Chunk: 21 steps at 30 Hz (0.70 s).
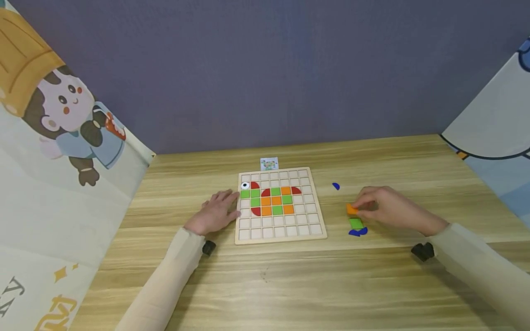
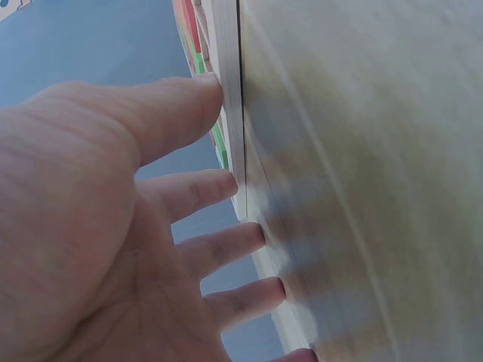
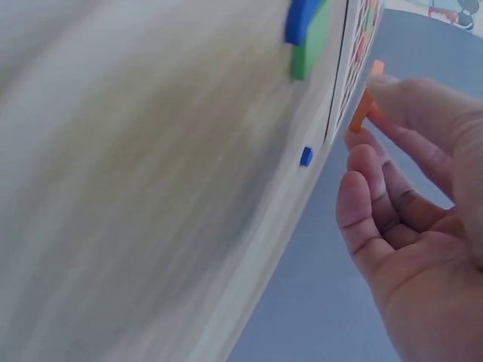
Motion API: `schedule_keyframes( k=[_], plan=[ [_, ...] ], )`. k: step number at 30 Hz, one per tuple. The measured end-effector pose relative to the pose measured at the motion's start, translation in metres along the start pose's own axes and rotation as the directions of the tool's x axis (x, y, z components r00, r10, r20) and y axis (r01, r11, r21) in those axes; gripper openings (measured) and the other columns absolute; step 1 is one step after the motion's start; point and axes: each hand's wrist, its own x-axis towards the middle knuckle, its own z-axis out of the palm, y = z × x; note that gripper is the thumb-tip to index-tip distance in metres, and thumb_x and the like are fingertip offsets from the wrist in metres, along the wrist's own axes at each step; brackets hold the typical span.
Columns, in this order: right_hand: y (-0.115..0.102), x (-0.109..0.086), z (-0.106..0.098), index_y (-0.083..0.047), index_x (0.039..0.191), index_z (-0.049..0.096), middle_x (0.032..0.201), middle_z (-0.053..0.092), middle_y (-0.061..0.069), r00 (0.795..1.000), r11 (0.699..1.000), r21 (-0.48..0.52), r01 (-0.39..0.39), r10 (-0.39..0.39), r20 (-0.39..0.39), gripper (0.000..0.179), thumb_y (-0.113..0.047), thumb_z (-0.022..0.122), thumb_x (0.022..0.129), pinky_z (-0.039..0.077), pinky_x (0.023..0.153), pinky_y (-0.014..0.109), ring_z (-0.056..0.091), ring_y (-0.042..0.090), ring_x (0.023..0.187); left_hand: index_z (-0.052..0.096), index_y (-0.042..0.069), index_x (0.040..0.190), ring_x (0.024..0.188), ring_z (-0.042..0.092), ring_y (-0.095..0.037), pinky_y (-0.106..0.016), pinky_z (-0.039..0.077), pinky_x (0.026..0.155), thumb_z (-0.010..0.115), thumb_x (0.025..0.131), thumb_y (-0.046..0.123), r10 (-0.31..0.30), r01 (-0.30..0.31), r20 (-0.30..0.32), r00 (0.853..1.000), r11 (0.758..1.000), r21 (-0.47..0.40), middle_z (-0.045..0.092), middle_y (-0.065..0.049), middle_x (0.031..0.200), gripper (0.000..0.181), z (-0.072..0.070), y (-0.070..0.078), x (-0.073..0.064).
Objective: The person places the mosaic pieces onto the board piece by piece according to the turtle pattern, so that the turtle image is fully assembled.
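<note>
My right hand [image 1: 385, 208] pinches an orange square tile [image 1: 352, 209] between thumb and fingers, right of the grid board; the right wrist view shows the tile [image 3: 367, 98] edge-on, off the table. Just below it in the head view lie a green tile [image 1: 356, 224] and two blue rounded pieces [image 1: 358, 232]. My left hand [image 1: 213, 214] rests at the left edge of the wooden grid board [image 1: 281, 233], its fingers spread and thumb touching the rim. On the board, red, green and orange pieces and a white eye piece [image 1: 245, 185] form an animal-like figure.
A small picture card [image 1: 269, 163] lies at the board's back edge. Another blue rounded piece [image 1: 336, 186] sits apart, right of the board. Behind the wooden table [image 1: 265, 285] stands a dark blue-grey panel [image 1: 290, 78]. A cartoon-printed cloth [image 1: 62, 193] hangs at the left.
</note>
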Motion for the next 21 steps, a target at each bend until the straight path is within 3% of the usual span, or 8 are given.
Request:
schedule_keyframes(
  k=[6, 13, 21],
  plan=[
    [-0.004, 0.027, 0.003, -0.02, 0.096, 0.076, 0.091, 0.06, -0.014, 0.999, 1.0, 0.023, 0.016, -0.017, 0.04, 0.017, -0.015, 0.077, 0.08, 0.052, 0.067, 0.023, 0.057, 0.004, 0.077, 0.024, 0.011, 0.151, 0.139, 0.015, -0.04, -0.065, 0.019, 0.103, 0.048, 0.099, 0.039, -0.007, 0.007, 0.008, 1.0, 1.0, 0.003, 0.017, -0.016, 0.155, 0.064, 0.0, 0.0, 0.001],
    [-0.013, 0.056, 0.01, -0.015, 0.094, 0.077, 0.087, 0.06, -0.012, 0.995, 0.995, 0.026, 0.097, -0.098, 0.028, 0.017, -0.011, 0.078, 0.078, 0.052, 0.067, 0.024, 0.056, 0.006, 0.077, 0.024, 0.011, 0.151, 0.139, 0.015, -0.04, -0.065, 0.019, 0.103, 0.048, 0.099, 0.039, -0.005, 0.005, 0.001, 1.0, 1.0, 0.002, 0.017, -0.016, 0.154, 0.064, 0.001, -0.001, 0.001],
    [-0.026, 0.089, 0.021, -0.018, 0.098, 0.076, 0.088, 0.061, -0.011, 0.991, 0.993, 0.06, 0.104, -0.108, 0.076, 0.016, -0.017, 0.076, 0.081, 0.05, 0.069, 0.026, 0.055, 0.005, 0.076, 0.025, 0.011, 0.151, 0.139, 0.015, -0.04, -0.065, 0.019, 0.103, 0.048, 0.098, 0.038, -0.003, 0.003, -0.006, 1.0, 1.0, 0.0, 0.017, -0.016, 0.154, 0.064, 0.001, -0.001, 0.003]
  ],
)
